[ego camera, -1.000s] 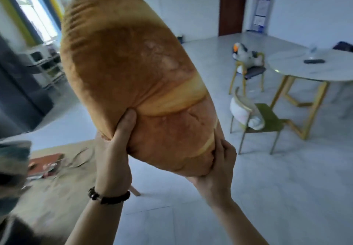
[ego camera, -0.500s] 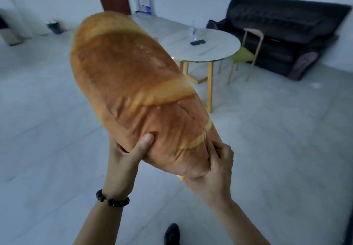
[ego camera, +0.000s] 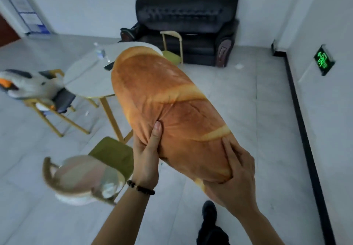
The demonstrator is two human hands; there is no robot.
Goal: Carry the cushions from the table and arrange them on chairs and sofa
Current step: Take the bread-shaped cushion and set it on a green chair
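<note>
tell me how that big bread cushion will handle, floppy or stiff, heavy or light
Probably soft and squashy: the bread cushion creases where the left hand digs its thumb in. Likely light for its size, since that hand and the right hand carry it by one end alone. Seemingly well stuffed, not floppy: the far end juts out without drooping.

Huge bread-loaf cushion (ego camera: 172, 111), golden-brown and squishy, is held tilted in the air, far end pointed at 11 o'clock.
</note>
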